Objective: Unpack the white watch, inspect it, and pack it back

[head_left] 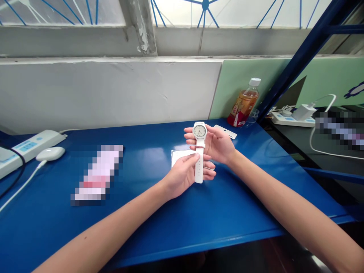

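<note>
A white wristwatch with a round pale dial is held upright over the blue table. My right hand cups the watch case from behind, fingers curled around it. My left hand pinches the lower strap between thumb and fingers. The strap end hangs down past my left fingers. Under the hands lies a small white card or packet, partly hidden.
A bottle of amber drink with a white cap stands at the back right, a white tag beside it. A white power strip and a white adapter with cable lie at left. A blurred flat object lies left of centre. Another power strip sits right.
</note>
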Demonstrator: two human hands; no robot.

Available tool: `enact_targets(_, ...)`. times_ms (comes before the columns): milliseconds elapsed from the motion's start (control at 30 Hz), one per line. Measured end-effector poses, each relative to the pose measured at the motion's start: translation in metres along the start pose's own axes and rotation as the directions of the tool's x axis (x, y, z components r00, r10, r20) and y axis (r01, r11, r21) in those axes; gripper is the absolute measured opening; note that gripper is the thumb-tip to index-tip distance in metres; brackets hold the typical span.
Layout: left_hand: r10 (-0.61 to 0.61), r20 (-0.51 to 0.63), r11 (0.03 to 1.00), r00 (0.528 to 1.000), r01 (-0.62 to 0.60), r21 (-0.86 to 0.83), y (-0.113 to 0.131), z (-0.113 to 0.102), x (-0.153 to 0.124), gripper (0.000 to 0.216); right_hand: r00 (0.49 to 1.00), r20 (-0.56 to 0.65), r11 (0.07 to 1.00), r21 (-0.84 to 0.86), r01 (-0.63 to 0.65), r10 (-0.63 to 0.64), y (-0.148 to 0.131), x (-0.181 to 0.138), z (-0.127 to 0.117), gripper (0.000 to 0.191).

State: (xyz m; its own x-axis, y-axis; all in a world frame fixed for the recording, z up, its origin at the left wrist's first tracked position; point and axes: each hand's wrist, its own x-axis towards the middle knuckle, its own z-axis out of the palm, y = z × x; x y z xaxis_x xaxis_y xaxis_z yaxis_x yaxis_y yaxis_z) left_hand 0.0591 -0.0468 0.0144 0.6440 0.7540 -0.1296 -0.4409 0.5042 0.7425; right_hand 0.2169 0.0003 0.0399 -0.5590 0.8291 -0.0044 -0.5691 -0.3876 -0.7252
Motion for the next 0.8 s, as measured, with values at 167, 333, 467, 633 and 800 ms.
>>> enact_targets(167,0.115,-0.094,0.982,0.989,-0.099,0.163,-0.003,0.002,-0.001,0.036,0.985,-0.040,0.986,-0.019,0.168,-0.168,0.006,0.004,-0.009,0.025)
enact_targets(333,0.033,-0.074,0.991,0.997,-0.023,0.128,-0.004,0.004,-0.002,0.042,0.978,-0.083,0.980,-0.071,0.185,-0.190,0.013,0.007,-0.009,0.021)
enact_targets(467,0.014,-0.041,0.993,0.999,-0.008,0.120,-0.004,0.005,-0.003,0.041,0.995,0.074,0.989,-0.128,0.069,-0.060,0.009,0.002,-0.003,0.031)
enact_targets(633,-0.022,-0.035,0.987,0.999,0.027,0.157,-0.005,0.006,-0.003,0.038,0.993,0.116,0.988,-0.149,0.030,-0.013,0.002,-0.002,0.000,0.030)
enact_targets(800,-0.034,-0.006,0.987,0.999,0.034,0.156,-0.004,0.007,-0.004,0.032,0.997,0.079,0.987,-0.162,-0.007,0.020,-0.001,-0.002,-0.002,0.033)
